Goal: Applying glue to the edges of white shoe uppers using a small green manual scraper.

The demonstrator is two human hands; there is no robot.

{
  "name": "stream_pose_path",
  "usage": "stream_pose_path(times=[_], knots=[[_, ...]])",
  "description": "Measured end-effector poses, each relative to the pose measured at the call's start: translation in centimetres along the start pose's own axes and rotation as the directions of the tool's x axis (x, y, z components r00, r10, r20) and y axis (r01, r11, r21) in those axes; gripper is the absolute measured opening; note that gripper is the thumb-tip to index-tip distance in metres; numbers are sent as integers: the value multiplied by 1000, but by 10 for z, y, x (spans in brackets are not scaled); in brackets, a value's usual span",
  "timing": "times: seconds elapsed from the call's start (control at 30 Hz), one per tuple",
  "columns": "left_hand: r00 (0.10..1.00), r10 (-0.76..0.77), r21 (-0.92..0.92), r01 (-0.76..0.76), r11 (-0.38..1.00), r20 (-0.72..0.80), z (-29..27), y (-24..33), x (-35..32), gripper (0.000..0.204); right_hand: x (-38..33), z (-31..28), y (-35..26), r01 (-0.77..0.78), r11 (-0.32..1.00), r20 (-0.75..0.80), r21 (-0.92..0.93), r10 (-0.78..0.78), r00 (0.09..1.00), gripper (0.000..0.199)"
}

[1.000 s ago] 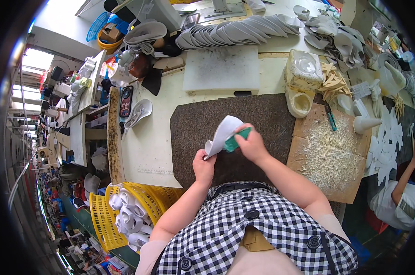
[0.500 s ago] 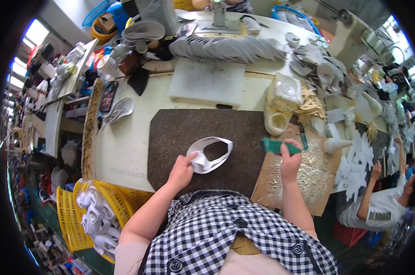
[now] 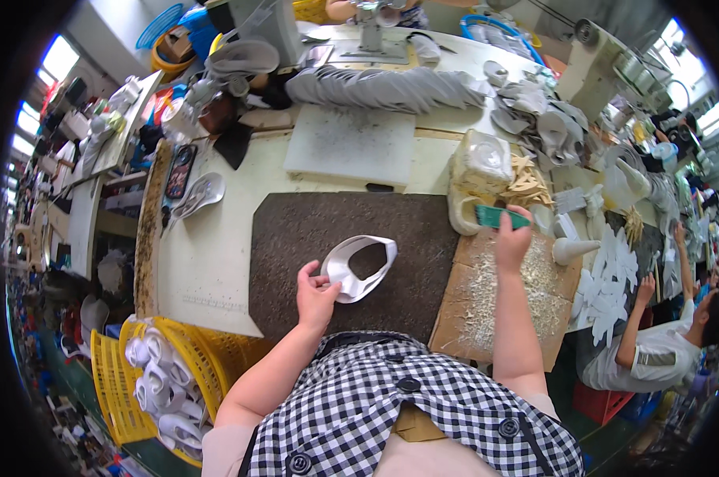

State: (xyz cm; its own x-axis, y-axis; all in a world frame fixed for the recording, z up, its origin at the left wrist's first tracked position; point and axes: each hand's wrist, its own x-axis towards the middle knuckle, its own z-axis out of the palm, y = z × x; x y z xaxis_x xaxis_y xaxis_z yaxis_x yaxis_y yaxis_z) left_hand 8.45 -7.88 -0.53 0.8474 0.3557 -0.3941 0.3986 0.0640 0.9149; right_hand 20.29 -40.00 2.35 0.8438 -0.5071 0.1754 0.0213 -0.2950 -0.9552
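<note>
The two hands are held well apart. A white looped piece (image 3: 337,261) is seen on the dark mat (image 3: 296,230), left of the mat's middle, with its opening turned up and its narrower end pointed to the upper right. Its near left edge is touched by the left hand (image 3: 317,298); the index finger is lifted clear, and whether the edge is pinched between the thumb and the other fingers cannot be told.

A flat green tool (image 3: 491,216) is gripped at its right end by the right hand (image 3: 514,245), with thumb and fingers closed on it. The tool's free end is seen over the right side of the round tub (image 3: 460,215); contact with the rim cannot be confirmed. The tub is placed directly in front of a pale, crusted block (image 3: 482,159), beside which tan strips (image 3: 526,187) are heaped.

A cardboard sheet (image 3: 453,322), coated with pale residue, is located right of the mat, below the tub. A white cone (image 3: 575,250) is noted at the sheet's right edge. A white slab (image 3: 350,143) is set beyond the mat. At lower left, white pieces (image 3: 169,381) are contained in a yellow basket (image 3: 108,389).
</note>
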Motion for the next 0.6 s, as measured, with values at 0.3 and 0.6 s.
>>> stream_pose_path(times=[0.3, 0.6], knots=[[947, -296, -70, 306, 949, 127, 2, -10, 5, 16, -70, 45, -44, -385, 887, 559, 257, 188, 807, 15], [879, -431, -276, 474, 836, 205, 1, -6, -1, 11, -130, 131, -44, 242, 961, 824, 137, -246, 511, 16]])
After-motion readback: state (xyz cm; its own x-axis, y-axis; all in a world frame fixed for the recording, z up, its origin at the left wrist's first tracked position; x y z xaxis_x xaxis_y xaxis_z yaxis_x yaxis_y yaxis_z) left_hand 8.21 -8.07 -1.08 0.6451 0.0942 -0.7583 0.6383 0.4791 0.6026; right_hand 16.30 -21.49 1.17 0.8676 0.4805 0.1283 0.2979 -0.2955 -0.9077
